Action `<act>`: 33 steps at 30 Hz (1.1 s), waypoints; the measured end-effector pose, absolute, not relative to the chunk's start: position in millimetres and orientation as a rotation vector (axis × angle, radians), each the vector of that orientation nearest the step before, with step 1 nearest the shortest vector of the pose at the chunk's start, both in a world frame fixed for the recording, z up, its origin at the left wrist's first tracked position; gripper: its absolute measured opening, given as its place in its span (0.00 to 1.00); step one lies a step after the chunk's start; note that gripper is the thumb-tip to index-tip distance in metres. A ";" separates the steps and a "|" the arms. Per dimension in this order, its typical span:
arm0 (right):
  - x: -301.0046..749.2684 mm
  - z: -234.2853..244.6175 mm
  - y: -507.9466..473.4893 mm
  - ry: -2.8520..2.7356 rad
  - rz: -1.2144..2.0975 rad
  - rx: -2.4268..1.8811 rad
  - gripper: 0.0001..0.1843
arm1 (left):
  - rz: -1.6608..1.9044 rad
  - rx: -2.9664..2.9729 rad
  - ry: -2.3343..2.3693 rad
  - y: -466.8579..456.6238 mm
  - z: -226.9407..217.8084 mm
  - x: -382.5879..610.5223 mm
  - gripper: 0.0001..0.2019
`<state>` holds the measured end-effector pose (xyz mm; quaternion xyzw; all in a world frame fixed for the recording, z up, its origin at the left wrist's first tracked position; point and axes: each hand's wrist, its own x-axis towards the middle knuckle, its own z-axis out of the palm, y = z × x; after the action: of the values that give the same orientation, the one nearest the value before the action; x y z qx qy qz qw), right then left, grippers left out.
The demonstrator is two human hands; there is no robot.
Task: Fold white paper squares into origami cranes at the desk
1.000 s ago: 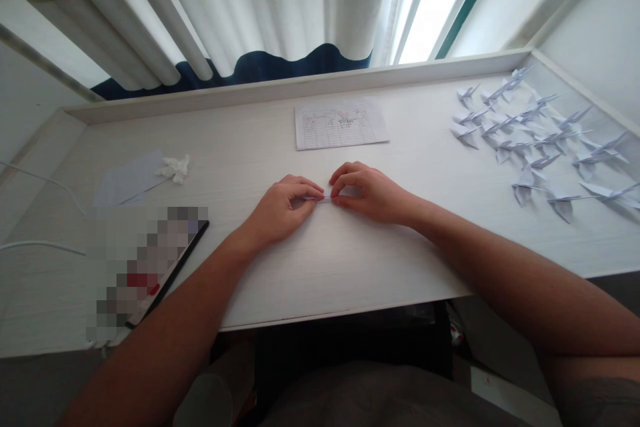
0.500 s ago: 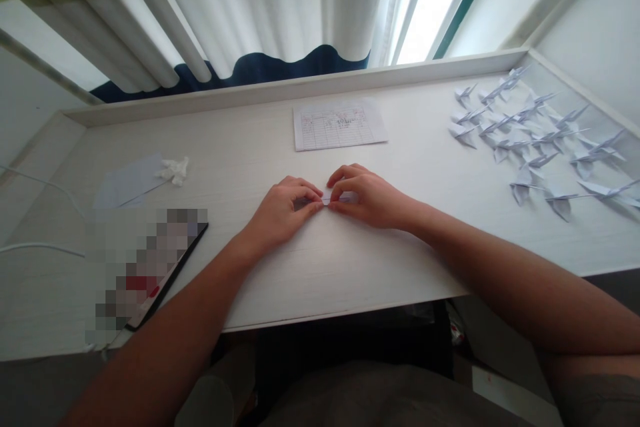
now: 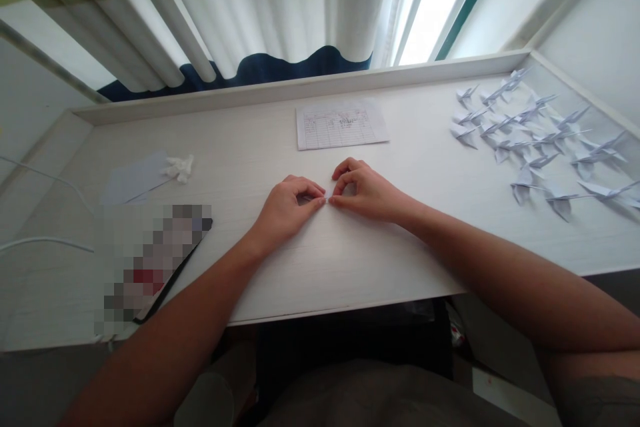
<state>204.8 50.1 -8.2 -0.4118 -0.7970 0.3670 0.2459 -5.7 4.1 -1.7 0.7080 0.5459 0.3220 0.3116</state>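
Both my hands meet over the middle of the white desk (image 3: 320,267), with a small folded piece of white paper (image 3: 327,199) between them. My left hand (image 3: 291,207) pinches its left end between thumb and fingers. From the other side, my right hand (image 3: 367,192) grips it with thumb and index finger, the other fingers curled above. Most of the paper is hidden behind the fingertips. Several folded white paper cranes (image 3: 525,123) lie grouped on the desk to the right.
Beyond my hands lies a printed sheet with a table (image 3: 343,125). At the left are flat white paper (image 3: 135,177), a crumpled white tissue (image 3: 179,169), a blurred-out tablet-like device (image 3: 173,280) and white cables (image 3: 47,240). A raised ledge (image 3: 240,95) edges the desk's back, before a curtain (image 3: 280,7).
My fingertips have drawn closer together on the folded paper, and less of it shows. My right hand has shifted slightly up and its fingers are more curled. The view has tilted a little.
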 end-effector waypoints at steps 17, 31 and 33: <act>217.9 -1.5 56.5 -2.171 1.138 -0.999 0.07 | 0.847 1.898 1.470 4.4 -6.3 -5.7 0.05; 223.3 -2.2 52.9 -2.418 0.859 -0.838 0.09 | 0.804 2.036 1.486 0.2 -7.6 -3.9 0.06; 223.0 -1.9 52.6 -2.426 0.870 -0.830 0.10 | 0.795 2.016 1.487 0.4 -6.6 -3.5 0.06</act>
<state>223.0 52.6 -1.9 -0.2994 -0.8749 0.3137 0.2156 -3.5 0.4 -6.6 0.7419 0.5473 0.2925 0.2539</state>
